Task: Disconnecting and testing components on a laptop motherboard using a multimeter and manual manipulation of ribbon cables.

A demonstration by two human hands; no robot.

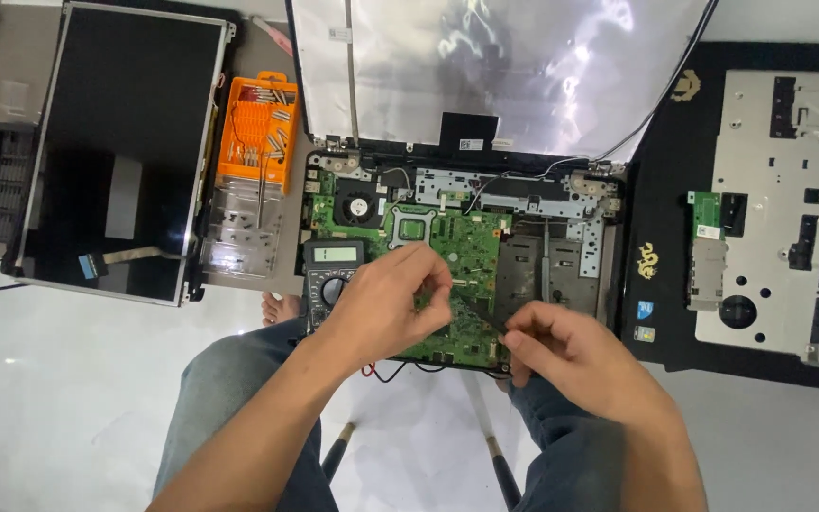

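White floor fills the frame; at its centre lies an opened laptop with a green motherboard (462, 256). Over it, the left hand (386, 303) and right hand (561, 351) each pinch a thin black probe (476, 313).

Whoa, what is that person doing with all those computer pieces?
A person sits on the floor over an opened-up laptop. Both hands are over its green circuit board: the left hand and the right hand each pinch a thin black probe against it. A meter lies by the left hand. The screen panel lies off to the left beside an orange box of screwdriver bits, and the metal keyboard frame lies to the right.
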